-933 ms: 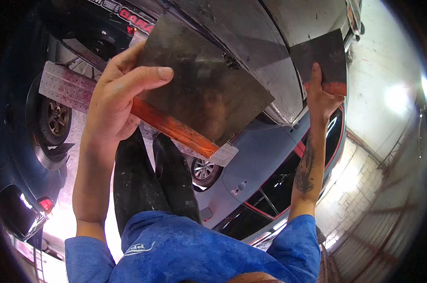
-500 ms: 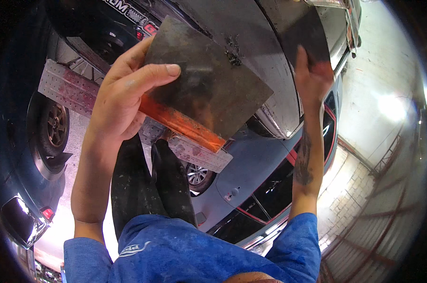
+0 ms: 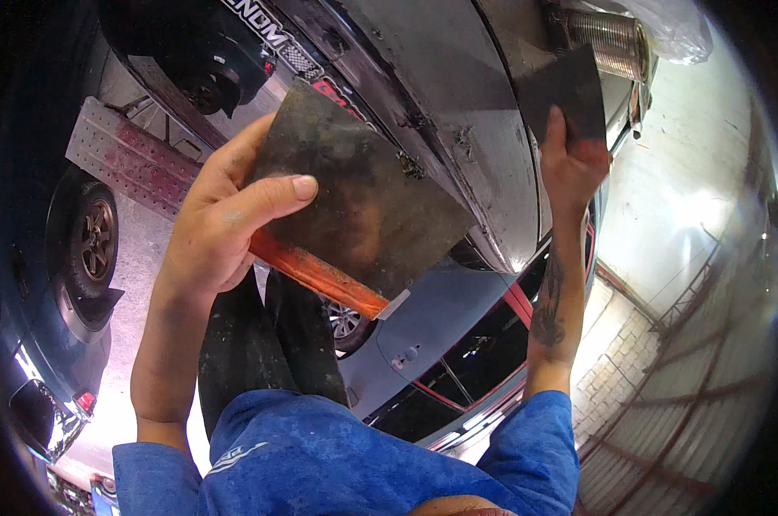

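My left hand (image 3: pixel 221 206) is closed on a dark, square, flat plate (image 3: pixel 354 198), with the thumb over its top face and the fingers hidden beneath. An orange strip (image 3: pixel 329 275) runs along the plate's near edge. A small dark lumpy dab (image 3: pixel 411 165) sits at its far edge. My right hand (image 3: pixel 574 168), slightly blurred, grips a thin dark sheet (image 3: pixel 574 90) with the index finger laid along it. That sheet is over the grey car body panel (image 3: pixel 483 120); whether it touches the panel I cannot tell.
A perforated metal plank (image 3: pixel 122 159), stained pink, extends at the left. Beyond it stands a dark car (image 3: pixel 40 284). Below the panel is a blue-grey car (image 3: pixel 389 344) with red trim. A ribbed metal cylinder (image 3: pixel 608 43) and clear plastic (image 3: pixel 677 30) are at the top right.
The whole view has shifted, bringing the ribbed cylinder and plastic into sight. The plate and my left hand appear lower, while the sheet in my right hand also appears a little lower.
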`<state>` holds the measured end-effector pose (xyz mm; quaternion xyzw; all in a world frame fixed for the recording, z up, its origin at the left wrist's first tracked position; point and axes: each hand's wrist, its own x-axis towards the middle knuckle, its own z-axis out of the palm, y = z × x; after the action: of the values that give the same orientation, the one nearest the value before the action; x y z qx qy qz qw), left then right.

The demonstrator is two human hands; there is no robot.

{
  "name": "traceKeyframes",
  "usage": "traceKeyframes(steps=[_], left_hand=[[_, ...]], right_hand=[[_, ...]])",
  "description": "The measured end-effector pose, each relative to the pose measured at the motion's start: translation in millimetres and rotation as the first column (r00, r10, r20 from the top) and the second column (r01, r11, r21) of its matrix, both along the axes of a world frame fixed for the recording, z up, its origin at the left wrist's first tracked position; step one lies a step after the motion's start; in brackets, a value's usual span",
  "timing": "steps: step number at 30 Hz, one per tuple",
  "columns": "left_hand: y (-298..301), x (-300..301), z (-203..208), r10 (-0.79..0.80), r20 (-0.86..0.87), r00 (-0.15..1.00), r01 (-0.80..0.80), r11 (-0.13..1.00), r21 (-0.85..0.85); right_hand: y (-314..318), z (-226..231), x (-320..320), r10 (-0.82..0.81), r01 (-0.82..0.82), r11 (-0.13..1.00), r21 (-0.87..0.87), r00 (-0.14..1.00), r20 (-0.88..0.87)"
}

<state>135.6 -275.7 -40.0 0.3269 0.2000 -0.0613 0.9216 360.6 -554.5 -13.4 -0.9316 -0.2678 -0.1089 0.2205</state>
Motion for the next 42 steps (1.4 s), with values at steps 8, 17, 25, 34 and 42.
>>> traceKeyframes(steps=[8, 17, 25, 34, 42], left_hand=[[2, -7, -6, -0.029, -0.023, 0.999, 0.029, 0.999, 0.015], [9, -11, -19, -0.046, 0.001, 0.999, 0.046, 0.999, 0.002], [16, -18, -31, -0.054, -0.041, 0.998, 0.055, 0.999, 0.002], [25, -22, -38, -0.058, -0.028, 0.998, 0.057, 0.998, -0.036], [40, -27, -45, -0.036, -0.059, 0.998, 0.035, 0.999, -0.015]], right_hand=[[29, 9, -12, 0.017, -0.016, 0.999, 0.049, 1.000, -0.020], [37, -9, -4, 0.011, -0.009, 0.998, -0.062, 0.999, 0.040], [58, -19, 1, 0.103, -0.059, 0.982, -0.179, 0.964, 0.244], [78, -26, 6, 0.105, -0.117, 0.990, 0.082, 0.985, 0.137], [103, -22, 3, 0.120, -0.138, 0.974, 0.180, 0.987, 0.103]])
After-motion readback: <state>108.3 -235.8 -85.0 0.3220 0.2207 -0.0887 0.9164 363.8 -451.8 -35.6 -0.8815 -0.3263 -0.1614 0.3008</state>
